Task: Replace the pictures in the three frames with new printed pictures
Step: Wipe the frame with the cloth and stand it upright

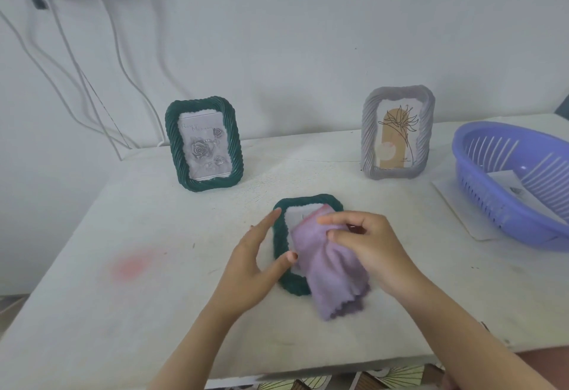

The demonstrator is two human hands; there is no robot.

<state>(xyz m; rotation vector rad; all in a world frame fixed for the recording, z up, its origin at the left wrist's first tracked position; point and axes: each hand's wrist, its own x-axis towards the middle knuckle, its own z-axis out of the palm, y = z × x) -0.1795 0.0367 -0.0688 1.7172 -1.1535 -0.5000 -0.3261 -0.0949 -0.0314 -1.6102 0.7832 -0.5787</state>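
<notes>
The dark green frame [278,248] lay flat, near and central. The left hand [255,266], fingers almost straight, steadied its left rim; the right hand [366,245] pinched a purple cloth [326,272] over its front (likely fragile, slippery). Better to grip the stiff rim.

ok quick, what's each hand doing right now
Left hand: open, fingers straight, touching the green frame that lies flat.
Right hand: closed, pinching the purple cloth over that frame.
</notes>
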